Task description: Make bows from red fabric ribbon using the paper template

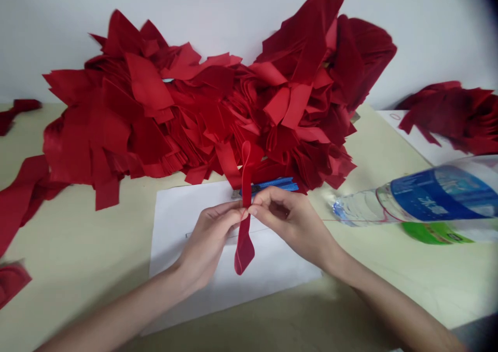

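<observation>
A pale cream table [78, 243] carries everything. A great heap of red fabric pieces [155, 118] spreads across it from 10 to 1 o'clock, against a white wall. At 6 o'clock lies a white paper sheet [272, 271]. Loose red strips [23, 196] sit at 9 o'clock. Darker red pieces [447, 118] rest on another white sheet [397, 131] at 2 o'clock, and a blue-labelled plastic bottle [431, 199] lies sideways at 3 o'clock.

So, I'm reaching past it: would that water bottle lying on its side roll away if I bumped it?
It probably would: the round plastic water bottle lies on its side on the table. Its thin clear plastic would likely dent if squeezed, though how full it is I cannot tell, so weight is uncertain.
</observation>
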The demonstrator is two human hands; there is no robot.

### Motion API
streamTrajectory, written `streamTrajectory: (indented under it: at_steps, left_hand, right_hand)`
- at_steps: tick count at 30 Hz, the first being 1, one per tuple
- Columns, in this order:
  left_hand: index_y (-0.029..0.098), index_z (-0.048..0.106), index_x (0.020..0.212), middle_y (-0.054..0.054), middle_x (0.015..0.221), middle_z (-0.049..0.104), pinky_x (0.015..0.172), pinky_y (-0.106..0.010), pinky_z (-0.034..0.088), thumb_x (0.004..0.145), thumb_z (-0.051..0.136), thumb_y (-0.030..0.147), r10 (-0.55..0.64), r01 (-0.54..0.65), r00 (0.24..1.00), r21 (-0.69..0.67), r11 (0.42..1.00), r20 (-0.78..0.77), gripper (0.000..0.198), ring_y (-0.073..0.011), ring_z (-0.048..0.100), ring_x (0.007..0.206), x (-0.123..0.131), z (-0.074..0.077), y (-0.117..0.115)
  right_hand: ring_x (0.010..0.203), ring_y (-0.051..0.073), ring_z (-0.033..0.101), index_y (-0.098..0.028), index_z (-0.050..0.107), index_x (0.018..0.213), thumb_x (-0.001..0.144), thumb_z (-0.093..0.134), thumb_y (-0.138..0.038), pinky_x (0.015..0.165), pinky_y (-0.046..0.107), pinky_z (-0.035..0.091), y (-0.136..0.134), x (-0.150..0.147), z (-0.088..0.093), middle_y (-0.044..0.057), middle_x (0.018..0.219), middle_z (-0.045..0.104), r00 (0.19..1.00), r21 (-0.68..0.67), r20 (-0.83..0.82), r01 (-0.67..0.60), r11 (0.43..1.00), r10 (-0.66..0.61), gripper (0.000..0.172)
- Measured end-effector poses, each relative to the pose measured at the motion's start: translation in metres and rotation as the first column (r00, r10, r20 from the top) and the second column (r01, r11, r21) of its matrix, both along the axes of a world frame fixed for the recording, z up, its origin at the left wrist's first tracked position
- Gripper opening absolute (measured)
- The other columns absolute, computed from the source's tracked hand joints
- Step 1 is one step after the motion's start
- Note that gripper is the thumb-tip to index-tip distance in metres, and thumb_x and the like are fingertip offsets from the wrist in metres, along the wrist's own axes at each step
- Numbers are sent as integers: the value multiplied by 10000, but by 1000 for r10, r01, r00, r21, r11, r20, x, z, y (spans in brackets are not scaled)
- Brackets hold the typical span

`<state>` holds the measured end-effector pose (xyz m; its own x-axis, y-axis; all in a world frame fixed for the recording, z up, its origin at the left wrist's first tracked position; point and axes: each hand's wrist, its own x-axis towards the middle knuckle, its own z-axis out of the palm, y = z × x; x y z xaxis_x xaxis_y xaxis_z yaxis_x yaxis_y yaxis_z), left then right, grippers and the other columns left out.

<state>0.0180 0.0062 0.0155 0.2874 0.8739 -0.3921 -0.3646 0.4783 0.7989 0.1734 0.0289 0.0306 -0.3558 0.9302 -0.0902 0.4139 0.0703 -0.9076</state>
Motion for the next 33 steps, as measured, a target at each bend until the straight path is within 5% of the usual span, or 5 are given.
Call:
streamTrajectory:
  at_steps: [10,28,33]
  left_hand:
    - [204,719,793,22,713,549,838,-290,384,813,598,168,68,-59,995,134,989,-67,128,-122,459,749,-2,-9,-2]
    - [213,681,716,1,813,606,728,-283,427,794,641,193,121,-63,974,282,957,-194,90,-157,514,825,-2,-15,-4]
    - [214,697,758,-17,883,636,817,-349,437,782,647,181,133,-60,965,305,950,-226,64,-194,565,889,-2,-14,-5]
  right_hand:
    - [589,87,435,-184,605,726,837,574,-223,548,224,357,1,1,2,-33,636,509,1000,3,-11,2,1000,-2,122]
    - [550,75,395,-167,609,806,806,565,-189,527,217,349,0,1,5,-51,599,447,1000,10,-17,25,1000,-25,49]
    - [582,75,419,-175,577,769,795,551,-166,545,210,371,0,1,2,-50,629,449,999,-5,-51,0,1000,-1,38]
